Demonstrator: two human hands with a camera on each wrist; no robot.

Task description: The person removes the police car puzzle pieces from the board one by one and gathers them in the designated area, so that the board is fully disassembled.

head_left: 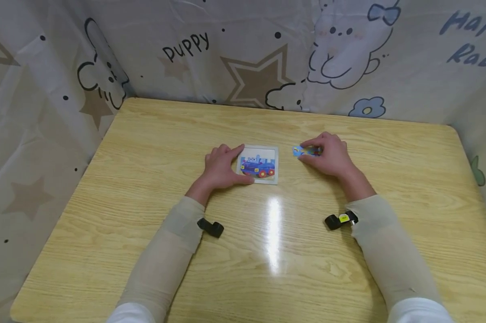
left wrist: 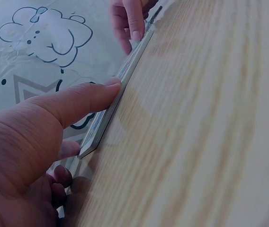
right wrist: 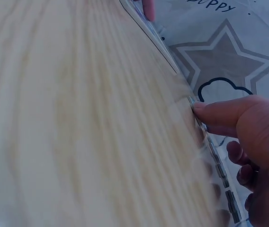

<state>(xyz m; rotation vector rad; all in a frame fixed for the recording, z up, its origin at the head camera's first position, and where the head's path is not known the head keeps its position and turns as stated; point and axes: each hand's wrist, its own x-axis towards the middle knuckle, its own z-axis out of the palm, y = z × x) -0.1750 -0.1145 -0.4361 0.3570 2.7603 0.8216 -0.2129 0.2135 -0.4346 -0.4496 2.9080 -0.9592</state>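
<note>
My left hand [head_left: 222,169] grips the left side of a square picture puzzle board [head_left: 270,152], thumb at the lower edge and index finger at the upper. The board shows a blue train with red wheels below a pale strip. In the left wrist view, the thumb of the left hand [left wrist: 35,125] presses the rim of the board [left wrist: 133,61]. To the board's right, my right hand [head_left: 332,157] pinches small colourful puzzle pieces [head_left: 297,151] between thumb and index finger, partly hiding them. In the right wrist view, pieces [right wrist: 222,176] lie in a row under the right hand [right wrist: 260,130].
The light wooden table [head_left: 243,278] has its back edge against a printed curtain [head_left: 146,49], with more curtain at both sides. Black wrist devices [head_left: 212,228] are worn at both sleeves. A bright reflection lies on the table between the forearms.
</note>
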